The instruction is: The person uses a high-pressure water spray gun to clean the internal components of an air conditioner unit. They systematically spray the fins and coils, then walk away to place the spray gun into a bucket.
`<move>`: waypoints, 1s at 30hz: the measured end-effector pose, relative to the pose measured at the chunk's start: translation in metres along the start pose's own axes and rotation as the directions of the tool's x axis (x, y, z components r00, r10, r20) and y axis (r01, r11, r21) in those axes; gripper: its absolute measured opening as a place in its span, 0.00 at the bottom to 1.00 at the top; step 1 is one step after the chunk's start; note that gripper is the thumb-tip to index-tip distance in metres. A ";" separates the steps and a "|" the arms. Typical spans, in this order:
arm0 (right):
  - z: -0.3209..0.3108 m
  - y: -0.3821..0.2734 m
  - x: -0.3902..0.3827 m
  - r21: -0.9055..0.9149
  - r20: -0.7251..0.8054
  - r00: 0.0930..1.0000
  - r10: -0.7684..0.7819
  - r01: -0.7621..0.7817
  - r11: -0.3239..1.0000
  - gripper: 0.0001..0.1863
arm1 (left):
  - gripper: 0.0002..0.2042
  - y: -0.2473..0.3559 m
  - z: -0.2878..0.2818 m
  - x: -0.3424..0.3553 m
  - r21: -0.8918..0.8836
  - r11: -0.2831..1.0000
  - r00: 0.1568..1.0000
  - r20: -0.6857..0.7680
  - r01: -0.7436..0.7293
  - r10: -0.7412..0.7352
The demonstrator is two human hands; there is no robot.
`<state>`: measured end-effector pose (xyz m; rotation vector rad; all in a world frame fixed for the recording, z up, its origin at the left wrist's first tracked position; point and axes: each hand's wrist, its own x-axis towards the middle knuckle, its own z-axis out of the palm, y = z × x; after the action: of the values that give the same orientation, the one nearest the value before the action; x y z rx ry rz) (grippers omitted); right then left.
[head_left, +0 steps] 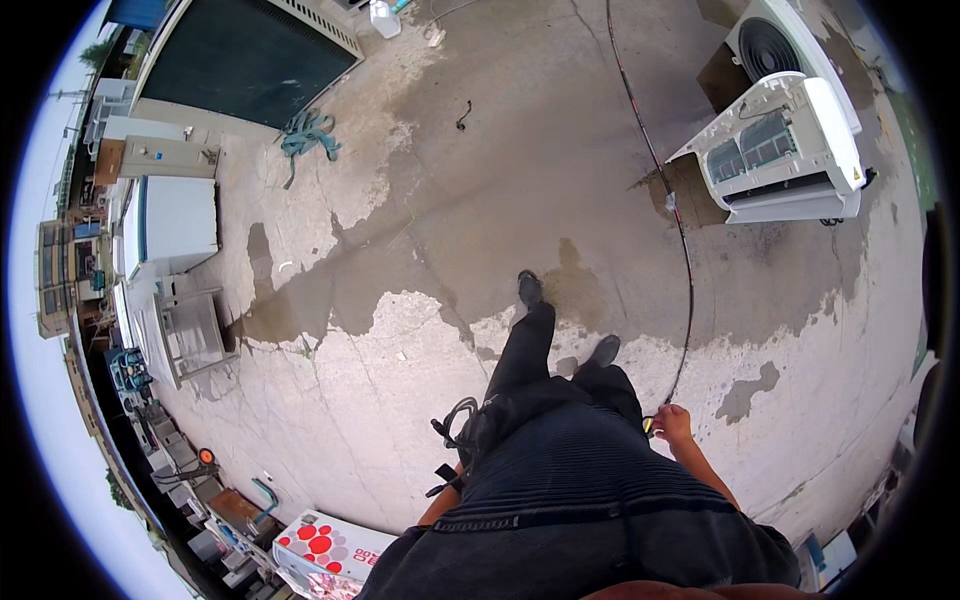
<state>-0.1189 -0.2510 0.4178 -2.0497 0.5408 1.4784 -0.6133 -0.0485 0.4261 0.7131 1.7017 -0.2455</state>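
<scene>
My right hand (674,424), low and right of my body, is closed around the near end of a long black hose (688,290). Something small and yellow (648,426) shows at its fingers. From there the hose runs away over the wet concrete to the far edge of the view. On my left side, a looped black cable (458,424) sticks out beside my dark trousers. Just below it a bit of my left forearm (440,508) shows; dark clothing and the cable hide the fingers of that hand.
An opened white air conditioner indoor unit (780,150) lies at far right, beside an outdoor fan unit (768,48). A green strap (308,138) lies near a large dark-fronted cabinet (235,65). White appliances (178,225) and a metal frame (190,330) line the left; a printed box (335,548) is near left.
</scene>
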 end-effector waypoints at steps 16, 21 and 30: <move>0.125 -0.312 0.091 -0.393 0.225 0.928 -0.296 0.364 0.844 0.10 | 0.18 0.292 -0.139 0.173 -0.570 0.810 0.959 -0.281 -0.136 -0.037; 0.186 -0.458 0.078 -0.465 0.200 0.973 -0.118 0.200 0.863 0.11 | 0.19 0.404 -0.154 0.197 -0.662 0.732 0.938 -0.334 -0.163 -0.093; 0.261 -0.853 0.133 -0.359 0.245 0.949 -0.197 0.277 0.891 0.13 | 0.21 0.565 -0.068 0.214 0.349 0.902 0.946 -0.107 -0.254 0.307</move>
<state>0.2528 0.5707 0.3970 -2.1239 -0.1006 1.7187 -0.3633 0.5021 0.3621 1.2483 1.6992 -0.2802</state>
